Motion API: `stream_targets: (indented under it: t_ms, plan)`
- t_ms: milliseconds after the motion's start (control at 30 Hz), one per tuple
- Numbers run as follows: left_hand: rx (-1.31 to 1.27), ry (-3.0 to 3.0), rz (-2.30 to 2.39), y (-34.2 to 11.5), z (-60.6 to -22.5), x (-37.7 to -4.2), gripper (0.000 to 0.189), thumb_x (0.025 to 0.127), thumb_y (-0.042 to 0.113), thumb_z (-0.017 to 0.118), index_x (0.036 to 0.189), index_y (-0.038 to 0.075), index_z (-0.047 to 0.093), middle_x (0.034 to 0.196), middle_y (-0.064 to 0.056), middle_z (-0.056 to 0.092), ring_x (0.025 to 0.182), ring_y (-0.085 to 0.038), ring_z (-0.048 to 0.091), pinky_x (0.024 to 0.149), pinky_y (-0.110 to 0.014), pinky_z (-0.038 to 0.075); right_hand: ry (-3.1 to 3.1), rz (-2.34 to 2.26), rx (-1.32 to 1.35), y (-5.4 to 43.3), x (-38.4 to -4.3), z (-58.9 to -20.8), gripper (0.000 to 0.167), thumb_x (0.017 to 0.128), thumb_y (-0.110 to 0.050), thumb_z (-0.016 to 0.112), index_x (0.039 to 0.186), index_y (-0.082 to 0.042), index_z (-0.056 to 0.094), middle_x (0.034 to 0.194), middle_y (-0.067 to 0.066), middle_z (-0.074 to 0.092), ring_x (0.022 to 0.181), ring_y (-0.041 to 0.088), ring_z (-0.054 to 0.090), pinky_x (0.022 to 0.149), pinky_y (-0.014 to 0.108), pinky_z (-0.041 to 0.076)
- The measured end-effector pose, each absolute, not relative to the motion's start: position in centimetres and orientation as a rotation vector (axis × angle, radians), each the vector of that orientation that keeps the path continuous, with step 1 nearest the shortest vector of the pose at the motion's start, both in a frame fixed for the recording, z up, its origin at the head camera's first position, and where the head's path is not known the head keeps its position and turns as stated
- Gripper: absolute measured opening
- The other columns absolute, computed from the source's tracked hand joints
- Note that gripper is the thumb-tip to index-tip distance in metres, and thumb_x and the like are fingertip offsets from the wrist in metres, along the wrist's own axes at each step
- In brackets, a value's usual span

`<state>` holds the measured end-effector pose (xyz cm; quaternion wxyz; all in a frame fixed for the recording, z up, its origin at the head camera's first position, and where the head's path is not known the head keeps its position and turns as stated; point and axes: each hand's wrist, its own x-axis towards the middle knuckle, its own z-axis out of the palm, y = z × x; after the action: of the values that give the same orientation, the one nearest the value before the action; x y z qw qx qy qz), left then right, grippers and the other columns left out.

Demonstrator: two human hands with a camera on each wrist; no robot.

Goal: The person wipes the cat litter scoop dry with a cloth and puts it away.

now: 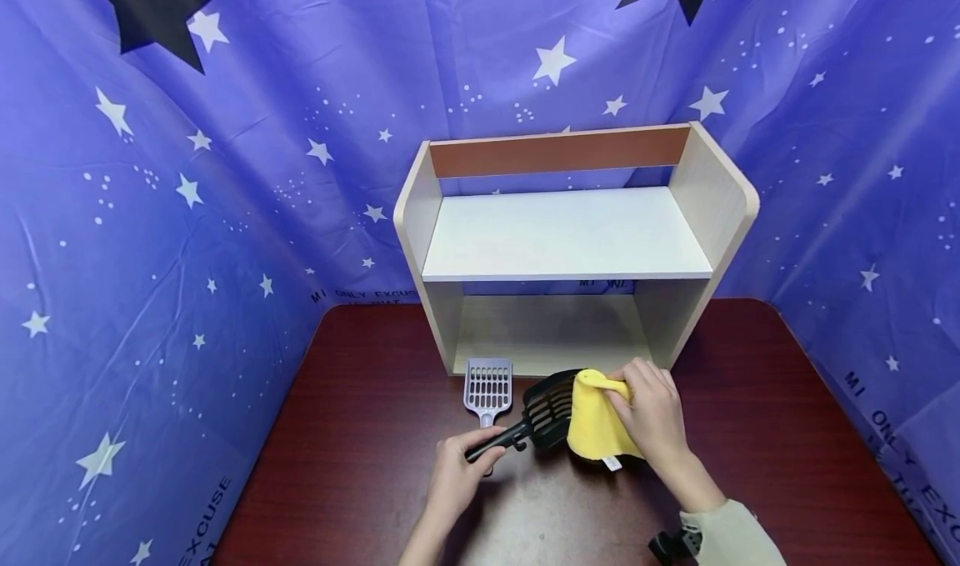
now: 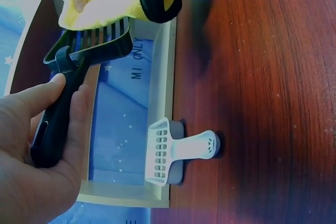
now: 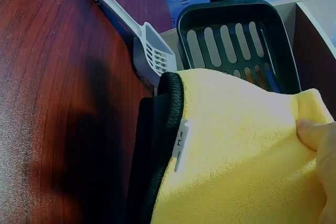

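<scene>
My left hand (image 1: pixel 456 476) grips the handle of a black slotted litter scoop (image 1: pixel 550 408), raised above the table with its head toward the right. My right hand (image 1: pixel 654 412) pinches a yellow cloth (image 1: pixel 600 423) with a dark edge and a small white tag. The cloth hangs over the far part of the scoop's head and hides it. In the right wrist view, several slots of the black scoop (image 3: pixel 236 45) show above the cloth (image 3: pixel 241 145). A grey-white litter scoop (image 1: pixel 488 384) lies on the table just beyond my left hand, its head at the shelf's front edge.
A two-level wooden shelf (image 1: pixel 566 237) with a white middle board stands at the back of the dark red table (image 1: pixel 360 458). Blue curtains (image 1: pixel 247 174) printed with stars enclose the table at the back and both sides.
</scene>
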<state>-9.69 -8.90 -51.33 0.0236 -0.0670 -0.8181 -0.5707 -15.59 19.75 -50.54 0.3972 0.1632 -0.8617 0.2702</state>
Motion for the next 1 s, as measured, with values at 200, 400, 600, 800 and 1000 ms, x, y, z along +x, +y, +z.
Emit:
stream_targets:
  t_ms: [200,400,600,800,1000]
  plan:
    - [-0.192,-2.549,-1.69,-8.9,-51.4,-9.9,0.024,0.083,0.016,0.079,0.105,0.008,0.078,0.094,-0.01,0.078,0.066,0.004,0.059,0.059,-0.016,0.053,-2.171,0.713,0.54,19.7,-15.3,-50.3,0.017,0.073,-0.012,0.078,0.082,-0.005,0.065,0.076,0.003,0.062,0.073,0.023,0.055,0.073,0.033,0.035]
    - [-0.193,-2.564,-1.642,-8.8,-51.5,-10.1,0.022,0.082,0.017,0.08,0.104,0.013,0.079,0.093,-0.006,0.079,0.063,0.004,0.057,0.057,-0.015,0.05,-2.098,0.698,0.638,18.9,-15.3,-50.3,0.015,0.074,-0.017,0.073,0.08,-0.006,0.064,0.074,0.001,0.06,0.07,0.019,0.052,0.074,0.033,0.036]
    - [-0.201,-2.579,-1.597,-8.6,-51.4,-10.1,0.022,0.081,0.019,0.08,0.103,0.015,0.079,0.094,-0.003,0.079,0.065,0.003,0.055,0.059,-0.015,0.048,-2.1,0.67,0.671,18.4,-15.1,-50.2,0.015,0.075,-0.019,0.071,0.081,-0.007,0.064,0.076,0.001,0.059,0.071,0.019,0.052,0.073,0.033,0.035]
    - [-0.214,-2.575,-1.603,-8.3,-51.2,-10.2,0.022,0.081,0.017,0.08,0.103,0.014,0.079,0.092,-0.003,0.078,0.063,0.004,0.054,0.057,-0.014,0.047,-2.11,0.648,0.696,18.0,-15.0,-50.2,0.014,0.076,-0.018,0.07,0.082,-0.007,0.064,0.077,0.001,0.06,0.074,0.021,0.054,0.076,0.035,0.038]
    - [-0.233,-2.579,-1.587,-8.1,-51.1,-10.2,0.022,0.082,0.017,0.08,0.103,0.014,0.079,0.088,-0.002,0.078,0.06,0.004,0.051,0.056,-0.013,0.045,-2.119,0.631,0.707,17.6,-15.0,-50.2,0.016,0.076,-0.02,0.07,0.082,-0.007,0.064,0.078,0.001,0.06,0.074,0.021,0.054,0.078,0.035,0.038]
